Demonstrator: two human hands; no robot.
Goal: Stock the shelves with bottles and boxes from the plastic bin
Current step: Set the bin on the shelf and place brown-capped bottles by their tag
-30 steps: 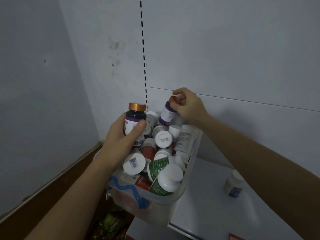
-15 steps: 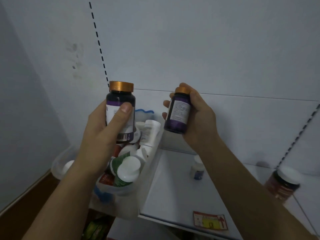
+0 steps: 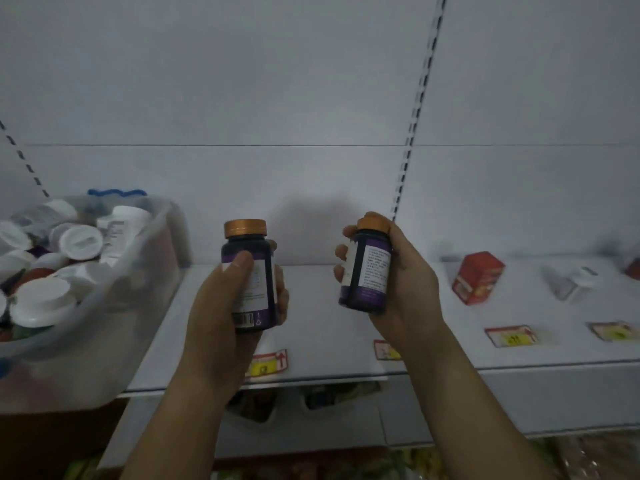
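Left hand (image 3: 221, 306) grip wraps dark cylindrical bottle (image 3: 250, 277), ribbed copper cap; right hand (image 3: 401, 289) grip wraps matching second bottle (image 3: 367, 268). Translucent plastic bin (image 3: 138, 289) far left.

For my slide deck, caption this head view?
Left hand and right hand each hold a dark bottle above the shelf.

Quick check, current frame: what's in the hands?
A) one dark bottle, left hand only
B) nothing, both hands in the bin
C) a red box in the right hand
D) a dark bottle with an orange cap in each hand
D: the left hand grips one orange-capped dark bottle and the right hand grips another, both held above the shelf.
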